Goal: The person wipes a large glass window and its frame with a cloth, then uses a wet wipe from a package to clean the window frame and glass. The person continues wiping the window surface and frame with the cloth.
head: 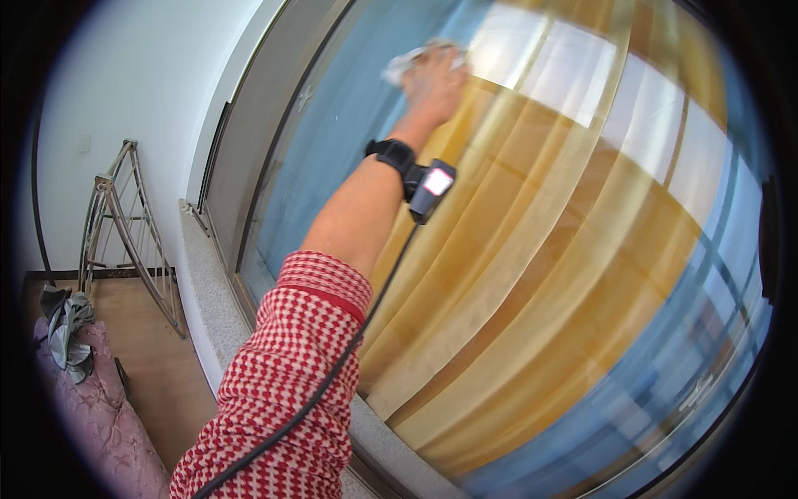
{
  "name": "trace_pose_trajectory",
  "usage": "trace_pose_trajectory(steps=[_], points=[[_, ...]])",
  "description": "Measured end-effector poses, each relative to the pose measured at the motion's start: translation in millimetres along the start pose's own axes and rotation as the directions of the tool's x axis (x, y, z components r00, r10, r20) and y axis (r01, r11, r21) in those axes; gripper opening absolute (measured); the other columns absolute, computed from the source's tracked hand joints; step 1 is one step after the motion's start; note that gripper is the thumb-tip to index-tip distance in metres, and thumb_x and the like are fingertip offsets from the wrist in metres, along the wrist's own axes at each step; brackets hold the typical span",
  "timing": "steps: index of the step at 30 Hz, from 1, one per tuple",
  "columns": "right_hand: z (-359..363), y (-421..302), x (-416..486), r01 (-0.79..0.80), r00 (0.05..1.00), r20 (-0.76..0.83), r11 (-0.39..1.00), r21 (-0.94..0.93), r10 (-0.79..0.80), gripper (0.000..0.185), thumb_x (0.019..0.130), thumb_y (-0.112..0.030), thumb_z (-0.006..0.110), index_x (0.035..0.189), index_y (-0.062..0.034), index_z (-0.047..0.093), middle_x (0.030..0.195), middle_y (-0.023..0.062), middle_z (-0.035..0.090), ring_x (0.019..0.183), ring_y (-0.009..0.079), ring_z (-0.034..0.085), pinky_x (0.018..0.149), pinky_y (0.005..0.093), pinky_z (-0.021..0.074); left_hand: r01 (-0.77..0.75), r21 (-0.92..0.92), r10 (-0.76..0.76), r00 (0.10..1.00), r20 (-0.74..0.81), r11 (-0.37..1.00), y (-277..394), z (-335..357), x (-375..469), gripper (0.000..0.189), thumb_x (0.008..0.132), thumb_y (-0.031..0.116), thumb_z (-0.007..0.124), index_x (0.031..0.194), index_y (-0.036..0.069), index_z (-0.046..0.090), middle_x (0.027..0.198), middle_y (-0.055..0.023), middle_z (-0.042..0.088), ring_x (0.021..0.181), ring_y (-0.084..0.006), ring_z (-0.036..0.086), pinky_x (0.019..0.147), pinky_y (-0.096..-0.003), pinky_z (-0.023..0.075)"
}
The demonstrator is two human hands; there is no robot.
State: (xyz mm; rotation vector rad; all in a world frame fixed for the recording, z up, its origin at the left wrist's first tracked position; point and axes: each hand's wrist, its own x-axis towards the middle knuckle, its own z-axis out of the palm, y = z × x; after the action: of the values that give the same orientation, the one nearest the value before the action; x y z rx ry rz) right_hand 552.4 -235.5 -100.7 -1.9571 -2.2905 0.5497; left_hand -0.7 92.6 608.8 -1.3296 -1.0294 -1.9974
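My left hand (435,87) is raised to a large window pane (536,262). It presses a crumpled whitish cloth or wipe (402,65) to the glass, with the back of the hand towards me. Hand and cloth are blurred. A black strap with a small boxy device (431,190) circles the wrist, and a black cable (324,393) runs from it down the red-and-cream checked sleeve (274,387). Behind the glass hang folds of a yellow curtain (511,387), with blue areas at both sides. Pale reflections cross the pane. My right hand is out of view.
The window's metal frame (255,187) and a speckled stone sill (218,299) border the pane. At left, a folding metal rack (112,212) stands by the white wall (143,75). Pink patterned bedding (103,399) with a grey-green cloth (72,334) lies over the brown floor (156,374).
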Motion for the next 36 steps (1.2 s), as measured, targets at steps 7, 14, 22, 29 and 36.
trace_pose_trajectory(steps=[7, 14, 22, 29, 36], points=[[18.6, 14.8, -44.4, -0.071, 0.997, -0.026, 0.997, -0.024, 0.070, 0.022, 0.080, -0.022, 0.061, 0.095, -0.0080, 0.068, 0.101, 0.0179, 0.061, 0.092, 0.0356, 0.059, 0.081, 0.0444, 0.0497, 0.525, -0.016, -0.524, 0.851, 0.034, 0.851, -69.5, -12.2, -49.0, 0.063, 0.096, 0.054, 0.035, 0.147, 0.018, 0.036, 0.156, -0.0152, 0.023, 0.144, -0.0370, 0.017, 0.112, -0.0605, 0.0087], [28.7, 31.1, -78.8, -0.126, 0.992, -0.034, 0.990, -0.062, 0.124, 0.022, 0.080, -0.022, 0.061, 0.095, -0.0083, 0.068, 0.101, 0.0178, 0.061, 0.093, 0.0359, 0.059, 0.081, 0.0445, 0.0497, -0.402, -0.226, 0.431, 0.897, 0.100, 0.887, 205.3, 16.3, -89.0, 0.064, 0.094, 0.053, 0.039, 0.145, 0.014, 0.038, 0.153, -0.0188, 0.026, 0.142, -0.0403, 0.019, 0.113, -0.0621, 0.0079], [47.8, 45.8, -107.8, -0.166, 0.986, -0.013, 0.980, -0.106, 0.166, 0.022, 0.080, -0.023, 0.061, 0.095, -0.0087, 0.069, 0.101, 0.0176, 0.061, 0.093, 0.0362, 0.059, 0.082, 0.0446, 0.0498, -0.583, -0.411, 0.581, 0.801, -0.144, 0.701, 188.8, 13.3, -132.8, 0.057, 0.081, 0.042, 0.064, 0.132, 0.018, 0.053, 0.138, -0.0152, 0.047, 0.137, -0.0373, 0.030, 0.112, -0.0577, 0.0185], [98.9, 30.4, -130.1, -0.250, 0.968, -0.036, 0.966, -0.068, 0.249, 0.022, 0.080, -0.023, 0.061, 0.095, -0.0090, 0.069, 0.101, 0.0175, 0.061, 0.094, 0.0364, 0.059, 0.082, 0.0447, 0.0498, 0.186, 0.037, -0.186, 0.982, -0.018, 0.982, -84.0, -11.5, -80.1, 0.059, 0.097, 0.052, 0.038, 0.145, 0.018, 0.038, 0.152, -0.0154, 0.031, 0.139, -0.0383, 0.026, 0.107, -0.0614, 0.0214], [152.8, 31.5, -133.2, -0.449, 0.886, -0.011, 0.863, 0.230, 0.464, 0.021, 0.081, -0.022, 0.061, 0.095, -0.0086, 0.069, 0.098, 0.0173, 0.063, 0.092, 0.0363, 0.059, 0.080, 0.0452, 0.0495, -0.040, -0.093, 0.044, 0.998, 0.048, 0.995, 54.6, 11.1, -89.8, 0.061, 0.094, 0.052, 0.042, 0.144, 0.016, 0.040, 0.153, -0.0177, 0.027, 0.142, -0.0404, 0.020, 0.110, -0.0632, 0.0127]])
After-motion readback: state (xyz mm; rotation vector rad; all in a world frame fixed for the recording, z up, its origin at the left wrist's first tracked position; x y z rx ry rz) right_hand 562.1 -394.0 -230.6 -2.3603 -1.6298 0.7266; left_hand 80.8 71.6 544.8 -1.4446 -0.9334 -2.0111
